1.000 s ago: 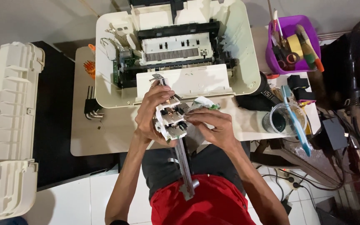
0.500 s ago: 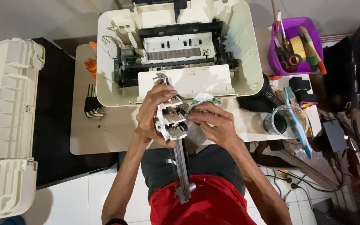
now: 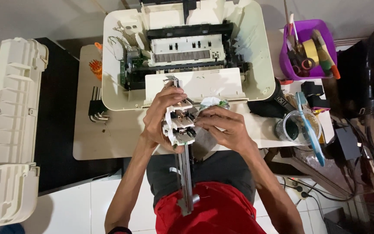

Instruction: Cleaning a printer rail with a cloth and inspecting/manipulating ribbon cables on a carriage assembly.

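**Both hands gripping a printer part**

Clasping the white carriage assembly, the left hand is wrapping it from the left side, its metal rail running down below the grip. Just right of it, the right hand is pinching a crumpled cloth against the assembly. Beyond both hands, the opened printer is sitting on the table.
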